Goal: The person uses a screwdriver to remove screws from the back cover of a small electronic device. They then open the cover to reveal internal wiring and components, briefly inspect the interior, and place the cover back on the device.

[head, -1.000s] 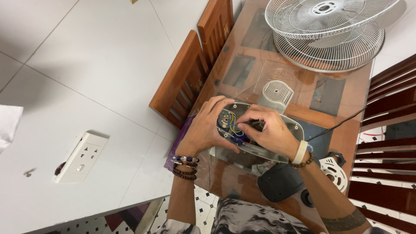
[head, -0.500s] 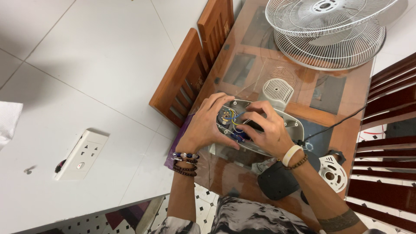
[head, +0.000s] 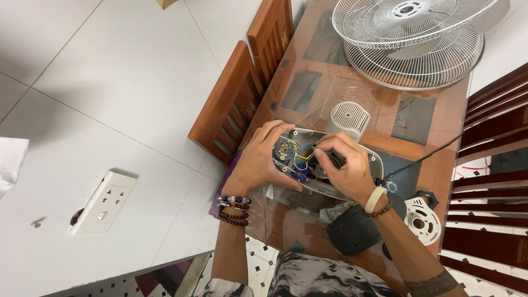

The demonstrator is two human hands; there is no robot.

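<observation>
Left hand [head: 263,160] clasping left end of open fan base [head: 324,162], fingers curling over rim, steadying it on glass table [head: 440,165]. Right hand [head: 346,168] reaching into base beside it, fingertips pressing together among coloured wires [head: 301,159]; exact pinch impossible to tell. White motor cover [head: 348,117] standing just beyond hands; fan grilles [head: 410,41] lying farther beyond.

The fan control housing [head: 324,162] lies near the worktop's [head: 440,165] near edge, with the motor cover [head: 347,117] just behind it. 2 fan grilles [head: 410,38] are stacked at the far edge. A round cap [head: 352,231] and a plastic disc [head: 422,220] lie at the near right corner.
</observation>
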